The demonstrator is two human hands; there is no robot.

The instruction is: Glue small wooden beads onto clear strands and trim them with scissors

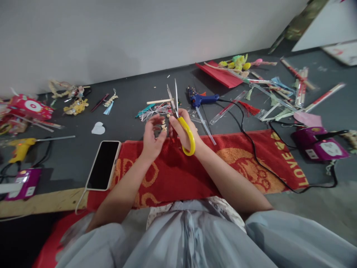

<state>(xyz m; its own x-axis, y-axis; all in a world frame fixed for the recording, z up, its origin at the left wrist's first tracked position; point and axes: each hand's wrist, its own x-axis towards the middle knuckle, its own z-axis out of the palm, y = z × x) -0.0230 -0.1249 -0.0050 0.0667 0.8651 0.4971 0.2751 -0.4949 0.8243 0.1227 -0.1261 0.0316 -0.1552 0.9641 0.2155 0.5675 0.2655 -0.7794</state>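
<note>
My right hand [185,132] is closed round scissors [189,136] with yellow handles, their two blades apart and pointing away from me. My left hand [153,138] is beside it, fingers curled and thumb raised. A small beige knobbly piece [164,126] shows between its thumb and fingertips; its exact kind is unclear. Dark red strands, partly hidden, show between the hands. Just beyond them lie a pale wooden stick [158,101], a bundle of white strings [154,112] and a teal tassel [145,110].
A red towel [184,175] lies under my forearms. A blue glue gun [205,99] has its cord running right across the towel. A phone [103,165] and a yellow glue gun [22,147] are at left. Red paper [223,77] and wrapped sticks [301,87] lie at right.
</note>
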